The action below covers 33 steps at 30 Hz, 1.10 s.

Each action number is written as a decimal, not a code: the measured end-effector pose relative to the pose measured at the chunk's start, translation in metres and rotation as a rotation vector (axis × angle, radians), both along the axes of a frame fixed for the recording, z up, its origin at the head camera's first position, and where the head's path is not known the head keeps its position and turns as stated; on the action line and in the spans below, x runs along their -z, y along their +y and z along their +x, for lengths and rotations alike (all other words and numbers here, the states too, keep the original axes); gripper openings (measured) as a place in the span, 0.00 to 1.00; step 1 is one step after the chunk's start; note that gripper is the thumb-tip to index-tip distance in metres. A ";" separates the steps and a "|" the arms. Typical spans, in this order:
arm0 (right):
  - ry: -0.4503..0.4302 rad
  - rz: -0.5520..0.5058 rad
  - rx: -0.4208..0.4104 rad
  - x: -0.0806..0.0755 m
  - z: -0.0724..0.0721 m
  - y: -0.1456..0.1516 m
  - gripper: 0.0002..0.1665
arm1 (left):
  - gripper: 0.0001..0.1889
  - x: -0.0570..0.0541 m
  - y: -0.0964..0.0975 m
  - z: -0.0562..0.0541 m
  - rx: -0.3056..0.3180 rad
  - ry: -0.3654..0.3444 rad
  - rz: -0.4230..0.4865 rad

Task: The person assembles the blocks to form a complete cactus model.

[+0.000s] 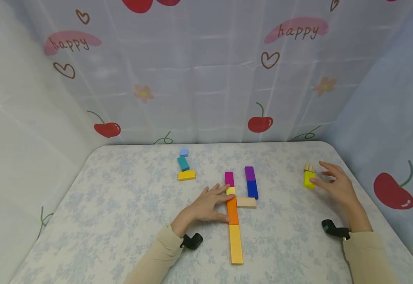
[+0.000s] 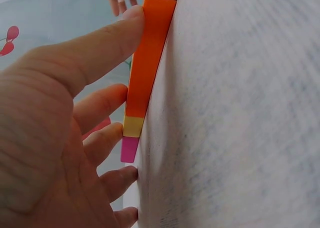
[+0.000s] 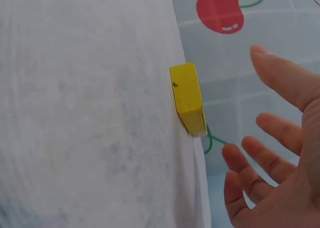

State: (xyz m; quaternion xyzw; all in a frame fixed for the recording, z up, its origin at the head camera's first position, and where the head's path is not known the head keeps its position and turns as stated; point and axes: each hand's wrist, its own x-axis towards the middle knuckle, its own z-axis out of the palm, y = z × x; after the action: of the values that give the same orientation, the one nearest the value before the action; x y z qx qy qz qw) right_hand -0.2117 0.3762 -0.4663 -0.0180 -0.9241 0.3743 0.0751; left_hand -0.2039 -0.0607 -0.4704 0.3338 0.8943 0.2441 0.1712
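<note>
A row of coloured blocks runs away from me: a long yellow-orange block (image 1: 236, 244) nearest, then an orange block (image 1: 233, 211), a pale yellow block (image 1: 230, 191) and a magenta block (image 1: 229, 179). My left hand (image 1: 208, 203) reaches over the row from its left, fingers spread. In the left wrist view its thumb and index fingertip touch the orange block, while the middle fingertip meets the pale yellow one. At the right my right hand (image 1: 338, 187) hovers beside a bright yellow block (image 3: 187, 90), fingers loosely spread and holding nothing. Behind that block lies a small ribbed cream piece (image 1: 309, 167).
A plain wooden block (image 1: 246, 202) lies crosswise against the row's right side. Beyond it are a blue block (image 1: 252, 189) and a purple block (image 1: 250, 173). Farther left sit a yellow block (image 1: 186, 176), a teal block (image 1: 183, 163) and a light blue block (image 1: 184, 152).
</note>
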 end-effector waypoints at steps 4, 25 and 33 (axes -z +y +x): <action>-0.060 -0.005 0.019 0.008 0.000 0.008 0.50 | 0.40 0.001 0.000 -0.001 0.003 0.007 -0.002; -0.125 0.058 -0.109 0.018 -0.002 0.010 0.48 | 0.40 0.000 0.000 -0.001 -0.002 0.016 -0.013; -0.127 0.064 -0.086 0.017 -0.002 0.007 0.46 | 0.40 0.002 0.000 -0.001 -0.004 0.013 -0.012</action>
State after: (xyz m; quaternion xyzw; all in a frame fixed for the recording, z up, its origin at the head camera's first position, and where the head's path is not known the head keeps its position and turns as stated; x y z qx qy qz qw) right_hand -0.2141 0.3834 -0.4835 0.0002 -0.9384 0.3456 0.0006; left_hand -0.2054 -0.0608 -0.4725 0.3325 0.8975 0.2368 0.1668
